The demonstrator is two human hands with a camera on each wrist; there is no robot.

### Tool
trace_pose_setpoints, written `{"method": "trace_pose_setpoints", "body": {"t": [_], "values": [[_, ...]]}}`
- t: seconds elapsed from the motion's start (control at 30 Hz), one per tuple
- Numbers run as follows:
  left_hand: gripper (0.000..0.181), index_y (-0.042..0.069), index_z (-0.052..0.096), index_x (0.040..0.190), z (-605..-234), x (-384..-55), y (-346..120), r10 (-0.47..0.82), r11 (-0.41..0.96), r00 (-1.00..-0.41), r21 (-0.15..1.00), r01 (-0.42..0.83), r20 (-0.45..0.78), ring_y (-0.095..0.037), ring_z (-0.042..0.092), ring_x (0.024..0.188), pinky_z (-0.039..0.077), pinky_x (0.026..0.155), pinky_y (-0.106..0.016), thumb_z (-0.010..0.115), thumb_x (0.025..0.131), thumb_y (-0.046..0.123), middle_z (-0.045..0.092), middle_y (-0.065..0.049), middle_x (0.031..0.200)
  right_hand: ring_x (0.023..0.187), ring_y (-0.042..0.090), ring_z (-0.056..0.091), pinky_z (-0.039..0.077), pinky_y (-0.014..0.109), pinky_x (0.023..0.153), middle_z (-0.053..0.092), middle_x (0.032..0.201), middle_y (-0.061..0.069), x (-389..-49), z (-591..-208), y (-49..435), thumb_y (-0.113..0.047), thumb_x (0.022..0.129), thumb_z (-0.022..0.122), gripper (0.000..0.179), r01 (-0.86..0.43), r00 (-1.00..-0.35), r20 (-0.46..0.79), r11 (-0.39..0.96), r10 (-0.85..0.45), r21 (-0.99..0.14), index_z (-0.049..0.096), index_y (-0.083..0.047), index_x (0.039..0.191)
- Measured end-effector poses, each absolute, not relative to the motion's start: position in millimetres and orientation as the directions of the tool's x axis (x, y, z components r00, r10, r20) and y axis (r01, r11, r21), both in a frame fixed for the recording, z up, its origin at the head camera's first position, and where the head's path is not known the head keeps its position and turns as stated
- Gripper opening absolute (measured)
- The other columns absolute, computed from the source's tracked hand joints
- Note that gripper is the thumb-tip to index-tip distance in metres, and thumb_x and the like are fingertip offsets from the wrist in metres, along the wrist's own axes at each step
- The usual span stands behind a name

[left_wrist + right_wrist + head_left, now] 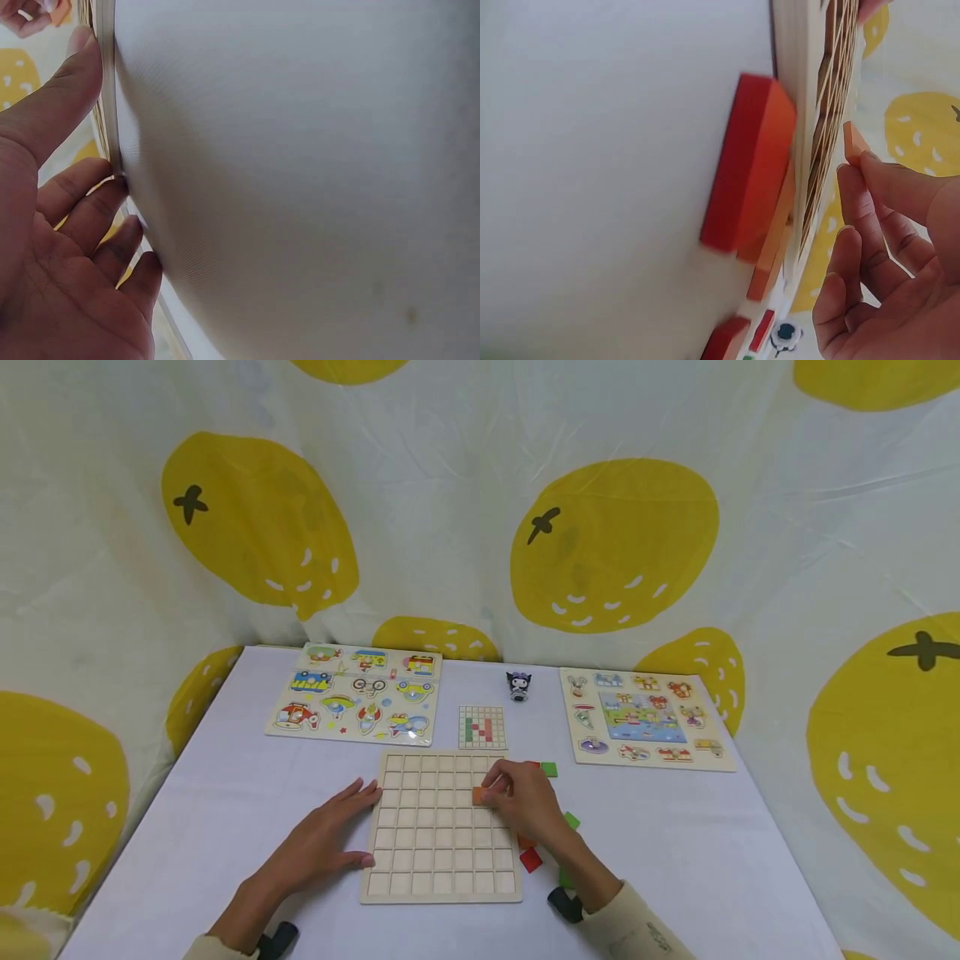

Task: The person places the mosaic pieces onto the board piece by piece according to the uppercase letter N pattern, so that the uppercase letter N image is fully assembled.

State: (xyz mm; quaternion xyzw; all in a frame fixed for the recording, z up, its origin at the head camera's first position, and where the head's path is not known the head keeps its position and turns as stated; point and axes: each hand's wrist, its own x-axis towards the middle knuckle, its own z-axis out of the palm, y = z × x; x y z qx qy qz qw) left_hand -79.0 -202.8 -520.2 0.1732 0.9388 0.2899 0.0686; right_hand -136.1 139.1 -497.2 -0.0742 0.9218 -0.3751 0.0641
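A wooden grid board (427,839) lies flat on the white table. My right hand (528,797) pinches an orange square tile (477,796) between thumb and fingertips, over the right part of the grid. In the right wrist view the orange tile (853,141) is tilted above the board's surface. My left hand (330,835) touches the board's left edge with its fingers spread and fairly straight, the thumb lower on the same edge. Loose red (531,860), orange and green tiles (550,769) lie along the board's right side, some partly hidden by my right hand and forearm.
A small pattern card (482,728) with green and red squares lies just beyond the board. Behind it stands a little black-and-white figurine (518,686). A vehicle puzzle (356,693) lies at back left, another picture puzzle (645,718) at back right, before a lemon-print curtain (450,510).
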Motion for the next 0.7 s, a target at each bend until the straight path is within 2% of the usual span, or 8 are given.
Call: {"method": "trace_pose_setpoints", "body": {"t": [0.37, 0.7], "values": [[0.103, 0.013, 0.049, 0.16, -520, -80, -203, 0.37, 0.767, -0.929, 0.568, 0.299, -0.01, -0.038, 0.036, 0.159, 0.041, 0.12, -0.065, 0.098, 0.072, 0.033, 0.046, -0.003, 0.168, 0.092, 0.013, 0.058, 0.049, 0.028, 0.074, 0.066, 0.082, -0.009, -140, -499, 120, -0.018, 0.089, 0.086, 0.014, -0.103, -0.977, -0.068, 0.731, -0.2, -0.674, 0.074, -0.024, 0.091], [0.102, 0.014, 0.049, 0.16, -521, -80, -202, 0.365, 0.776, -0.931, 0.56, 0.289, -0.025, -0.037, 0.036, 0.16, 0.04, 0.12, -0.065, 0.098, 0.073, 0.034, 0.046, -0.003, 0.168, 0.087, 0.013, 0.055, 0.048, 0.026, 0.065, 0.061, 0.074, -0.008, -142, -501, 109, -0.018, 0.089, 0.086, 0.011, -0.094, -0.979, -0.083, 0.768, -0.188, -0.633, 0.075, -0.023, 0.089]]}}
